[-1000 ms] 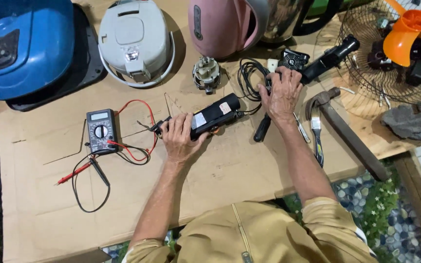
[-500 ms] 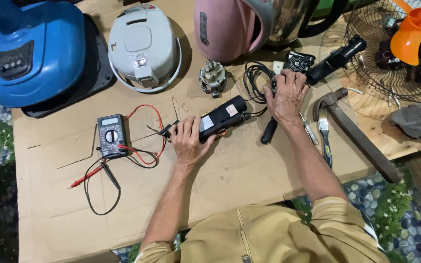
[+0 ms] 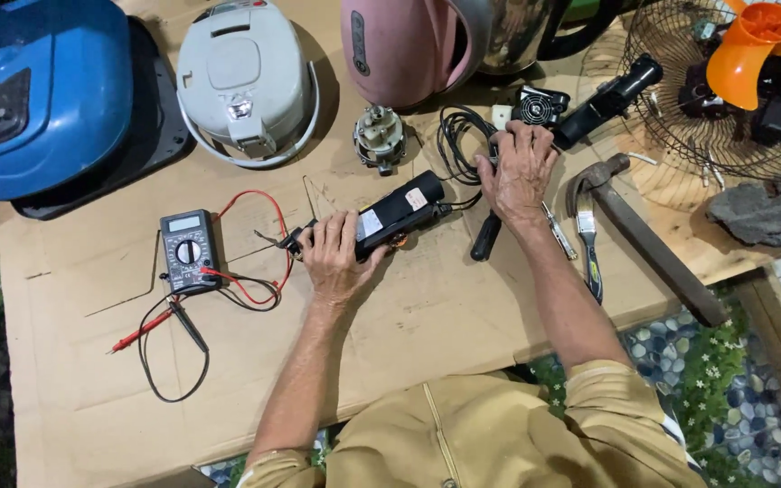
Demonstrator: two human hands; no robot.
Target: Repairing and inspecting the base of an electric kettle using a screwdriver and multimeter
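Observation:
My left hand (image 3: 336, 253) grips the near end of a long black device (image 3: 399, 210) with a white label, which lies on the cardboard sheet (image 3: 409, 334). My right hand (image 3: 522, 172) rests on a bundle of black cable (image 3: 458, 140) and a black-handled tool (image 3: 485, 237), close to a small black fan part (image 3: 540, 106). Whether its fingers grip anything is hidden. A digital multimeter (image 3: 189, 250) with red and black leads lies left of my left hand.
At the back stand a blue appliance (image 3: 38, 90), a white rice cooker (image 3: 246, 81), a pink kettle (image 3: 404, 45) and a small motor (image 3: 379, 137). A hammer (image 3: 644, 237), pliers (image 3: 589, 248), a black tube (image 3: 607, 99) and a caged fan with orange blades (image 3: 743, 81) lie right.
Both hands have stayed on the same things; only the camera view has shifted slightly.

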